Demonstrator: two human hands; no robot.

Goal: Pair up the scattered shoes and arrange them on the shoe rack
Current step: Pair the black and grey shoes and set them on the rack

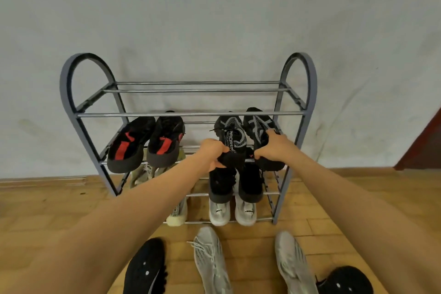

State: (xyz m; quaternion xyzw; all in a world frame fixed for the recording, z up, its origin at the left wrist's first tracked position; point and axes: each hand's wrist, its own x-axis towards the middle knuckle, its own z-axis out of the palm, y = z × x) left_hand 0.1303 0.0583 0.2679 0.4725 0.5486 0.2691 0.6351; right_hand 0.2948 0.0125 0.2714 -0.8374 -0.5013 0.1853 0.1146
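Both hands grip one black patterned shoe each at the heel end — left hand (213,152) on the left shoe (231,141), right hand (274,148) on the right shoe (260,136). Both shoes rest side by side on the shoe rack's (69,93) second tier, right half, toes toward the wall.

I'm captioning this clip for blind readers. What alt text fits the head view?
A person's left hand and right hand each grip one shoe of a black-and-grey pair on the right of the second shelf of a grey shoe rack, beside a black-and-red pair. Two grey shoes and two black shoes lie on the wooden floor in front.
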